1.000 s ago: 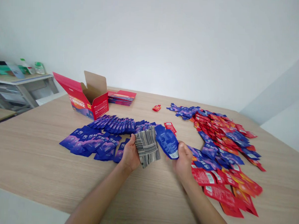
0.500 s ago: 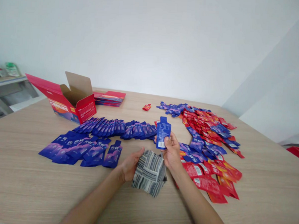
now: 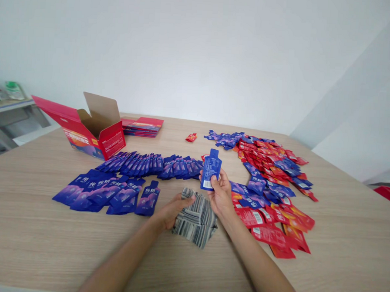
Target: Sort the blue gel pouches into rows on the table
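The right hand (image 3: 221, 195) held a blue pouch (image 3: 210, 169) upright above the wooden table (image 3: 30, 224), fingers closed round its lower edge with the barcode side facing the camera. Just beside it, the left hand (image 3: 175, 208) gripped a folded striped cloth (image 3: 196, 218), thumb on top — the cloth's far corner lay against the right wrist, so the two hands sat close together. Behind the hands ran a long overlapping row of blue pouches (image 3: 151, 164), and nearer the left arm lay a second, shorter fan of blue pouches (image 3: 107, 193). To the right spread a loose heap of red and blue pouches (image 3: 271, 185), reaching from the far side of the table to just beside the right forearm. At the far left stood an open red carton (image 3: 91, 134) with its flap up; a flat stack of red cartons (image 3: 143, 126) lay behind it — and a single small red sachet (image 3: 191, 137) sat apart, near the middle.
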A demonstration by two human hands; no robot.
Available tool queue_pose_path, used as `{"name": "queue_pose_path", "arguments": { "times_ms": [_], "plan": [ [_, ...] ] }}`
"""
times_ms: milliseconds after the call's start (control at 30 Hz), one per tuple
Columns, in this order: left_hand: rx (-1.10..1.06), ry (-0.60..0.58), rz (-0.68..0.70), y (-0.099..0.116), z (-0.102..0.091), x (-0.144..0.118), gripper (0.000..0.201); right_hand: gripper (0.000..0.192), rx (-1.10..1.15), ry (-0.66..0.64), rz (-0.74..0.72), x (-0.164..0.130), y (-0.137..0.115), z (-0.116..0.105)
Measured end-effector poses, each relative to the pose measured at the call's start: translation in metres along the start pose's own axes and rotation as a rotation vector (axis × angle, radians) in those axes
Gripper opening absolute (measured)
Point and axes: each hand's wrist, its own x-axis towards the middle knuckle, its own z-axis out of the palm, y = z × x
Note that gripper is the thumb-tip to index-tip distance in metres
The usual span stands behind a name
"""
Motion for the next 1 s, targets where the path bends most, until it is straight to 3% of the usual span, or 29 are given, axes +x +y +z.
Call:
{"name": "queue_pose_path", "arguments": {
  "times_ms": [167,400,1000],
  "plan": [
    [0.065,0.013,0.088,-0.002,0.001,0.000,0.051,0.054,0.006,0.034,0.035,-0.003,0.008,-0.001],
    [0.049,0.149,0.172,0.000,0.003,0.003,0.046,0.055,-0.045,0.017,0.018,-0.006,0.018,0.001],
    [0.224,0.177,0.435,0.005,0.005,0.004,0.034,0.048,-0.015,-0.014,0.115,-0.010,0.018,0.004]
  ]
}}
